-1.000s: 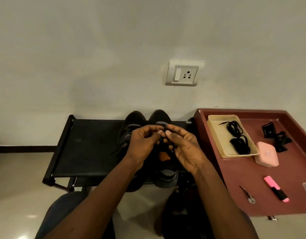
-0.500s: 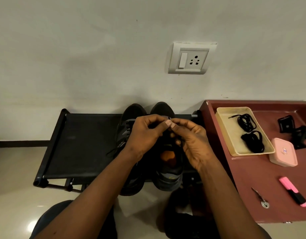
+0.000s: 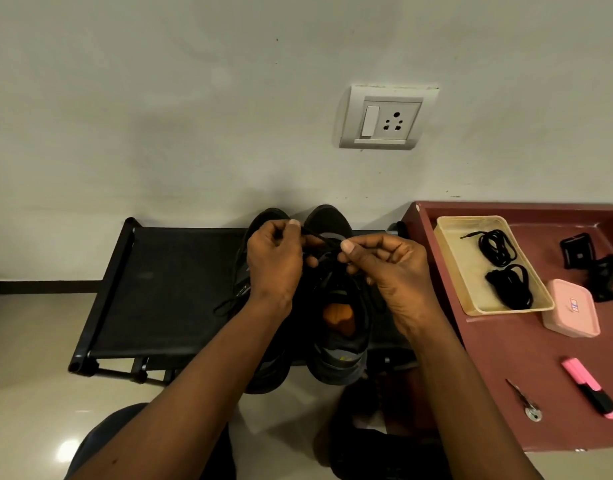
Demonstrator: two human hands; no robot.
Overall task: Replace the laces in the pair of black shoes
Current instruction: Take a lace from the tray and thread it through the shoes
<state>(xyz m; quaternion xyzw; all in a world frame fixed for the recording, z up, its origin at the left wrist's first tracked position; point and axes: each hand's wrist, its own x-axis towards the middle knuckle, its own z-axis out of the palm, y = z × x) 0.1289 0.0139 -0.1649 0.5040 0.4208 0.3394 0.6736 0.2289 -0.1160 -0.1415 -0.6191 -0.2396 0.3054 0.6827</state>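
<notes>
Here, at frame centre, the left hand (image 3: 274, 261) and the right hand (image 3: 391, 271) each pinch a strand of black lace (image 3: 320, 240) above the pair of black shoes (image 3: 339, 368), which stand on a low black rack (image 3: 166, 289). At right, coiled spare laces (image 3: 497, 247) lie in a beige tray (image 3: 469, 220) on the red desk (image 3: 506, 358).

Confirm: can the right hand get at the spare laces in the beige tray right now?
Probably yes, once it lets go. The right hand pinches the lace on the shoe; the spare laces lie uncovered in the open tray beside it, nothing between.
</notes>
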